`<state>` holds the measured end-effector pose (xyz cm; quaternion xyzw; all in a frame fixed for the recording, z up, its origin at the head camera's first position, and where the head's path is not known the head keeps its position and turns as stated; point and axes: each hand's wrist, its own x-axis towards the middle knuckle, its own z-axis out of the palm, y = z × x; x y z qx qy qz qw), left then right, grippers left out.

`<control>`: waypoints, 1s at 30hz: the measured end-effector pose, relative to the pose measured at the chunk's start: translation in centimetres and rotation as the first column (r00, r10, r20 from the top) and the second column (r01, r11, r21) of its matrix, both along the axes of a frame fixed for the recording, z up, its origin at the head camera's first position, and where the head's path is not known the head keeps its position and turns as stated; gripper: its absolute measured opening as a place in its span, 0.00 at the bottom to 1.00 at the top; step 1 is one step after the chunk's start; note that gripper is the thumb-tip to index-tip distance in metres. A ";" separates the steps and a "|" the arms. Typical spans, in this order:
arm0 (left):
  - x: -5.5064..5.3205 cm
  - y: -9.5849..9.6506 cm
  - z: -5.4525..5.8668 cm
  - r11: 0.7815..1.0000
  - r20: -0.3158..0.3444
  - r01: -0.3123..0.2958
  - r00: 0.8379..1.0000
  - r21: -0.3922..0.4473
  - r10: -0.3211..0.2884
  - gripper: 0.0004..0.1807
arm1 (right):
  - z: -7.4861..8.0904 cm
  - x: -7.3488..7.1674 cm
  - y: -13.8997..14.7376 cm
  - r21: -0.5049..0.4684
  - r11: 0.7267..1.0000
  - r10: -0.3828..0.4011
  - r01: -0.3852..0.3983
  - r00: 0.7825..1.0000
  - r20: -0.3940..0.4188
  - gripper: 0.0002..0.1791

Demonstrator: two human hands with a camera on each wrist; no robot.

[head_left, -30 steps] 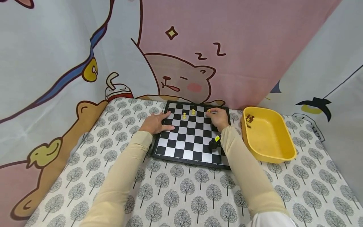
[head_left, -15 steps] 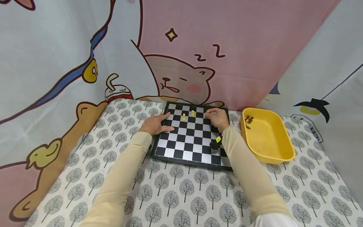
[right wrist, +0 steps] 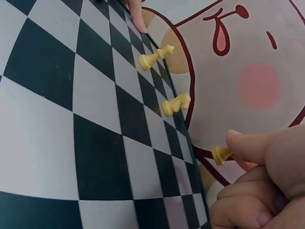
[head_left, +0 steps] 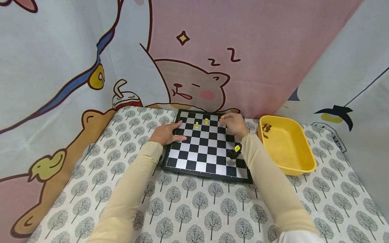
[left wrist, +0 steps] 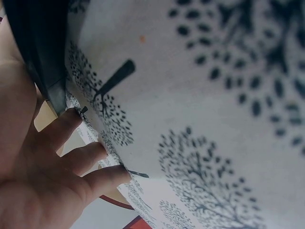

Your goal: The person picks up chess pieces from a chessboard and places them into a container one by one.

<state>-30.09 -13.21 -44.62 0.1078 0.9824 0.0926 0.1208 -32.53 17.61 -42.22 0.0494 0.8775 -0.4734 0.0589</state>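
A black-and-white chessboard [head_left: 199,146] lies on the table. My left hand [head_left: 165,133] rests at its left edge, thumb and forefinger spread over the squares. In the left wrist view, the other fingers [left wrist: 95,157] stretch out beside the board's dark rim over the cloth. My right hand [head_left: 235,125] is above the back right squares, pinching a small yellow chess piece [right wrist: 220,155] between thumb and fingers; its upper part is hidden by them. On the board stand a yellow knight [right wrist: 176,104] and a yellow chess piece with a pointed top [right wrist: 155,57].
A yellow plastic tub [head_left: 285,145] stands right of the board, with several small brown and yellow pieces [head_left: 266,130] in its back left corner. A tree-patterned cloth [head_left: 182,209] covers the table. A printed curtain [head_left: 258,67] hangs directly behind the board.
My right wrist has shifted slightly to the right, with the chess piece still pinched over the back right squares. My left hand and the two standing pieces have stayed in place.
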 end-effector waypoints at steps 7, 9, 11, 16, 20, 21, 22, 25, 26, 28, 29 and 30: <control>0.1 0.0 0.0 1.000 0.007 -0.004 1.000 0.012 0.004 0.51 | 0.8 0.4 0.6 0.019 0.999 0.031 -0.031 0.999 -0.036 0.18; 0.1 0.0 0.0 1.000 0.009 -0.004 1.000 0.013 0.004 0.52 | 1.1 0.6 0.8 0.029 0.999 0.041 -0.040 0.999 -0.035 0.18; 0.1 0.1 0.0 1.000 0.008 -0.005 1.000 0.013 0.005 0.52 | 1.5 0.7 1.1 0.034 0.998 0.048 -0.046 0.998 -0.043 0.18; 0.1 0.0 -0.1 1.000 -0.002 -0.003 1.000 0.013 0.003 0.51 | 2.6 1.0 2.0 0.052 0.997 0.056 -0.053 0.996 -0.064 0.18; 0.2 0.0 -0.2 1.000 0.000 -0.004 1.000 0.018 0.004 0.51 | 3.4 1.4 2.6 0.067 0.996 0.060 -0.056 0.996 -0.061 0.18; 0.2 -0.1 -0.2 1.000 0.001 -0.005 1.000 0.018 0.005 0.51 | 3.6 1.5 2.7 0.065 0.996 0.060 -0.056 0.996 -0.060 0.18; 0.2 -0.1 -0.1 1.000 0.000 -0.008 1.000 0.018 0.008 0.51 | 3.8 1.6 2.9 0.062 0.996 0.061 -0.058 0.996 -0.061 0.18; 0.2 0.0 -0.1 1.000 -0.001 -0.008 1.000 0.012 0.008 0.51 | 4.2 1.8 3.3 0.049 0.997 0.055 -0.052 0.997 -0.058 0.18; 0.2 0.0 -0.1 1.000 0.000 -0.009 1.000 0.014 0.009 0.51 | 4.4 2.0 3.4 0.054 0.997 0.057 -0.054 0.997 -0.057 0.18; 0.1 0.0 -0.1 1.000 0.000 -0.004 1.000 0.014 0.004 0.51 | 4.6 2.1 3.7 0.059 0.997 0.059 -0.056 0.996 -0.060 0.19; 0.1 0.0 -0.1 1.000 0.000 -0.003 1.000 0.014 0.003 0.51 | 4.8 2.2 3.9 0.058 0.997 0.061 -0.058 0.996 -0.060 0.19; 0.1 0.1 -0.1 1.000 0.001 -0.004 1.000 0.017 0.004 0.51 | 4.9 2.2 4.1 0.060 0.996 0.063 -0.059 0.996 -0.063 0.20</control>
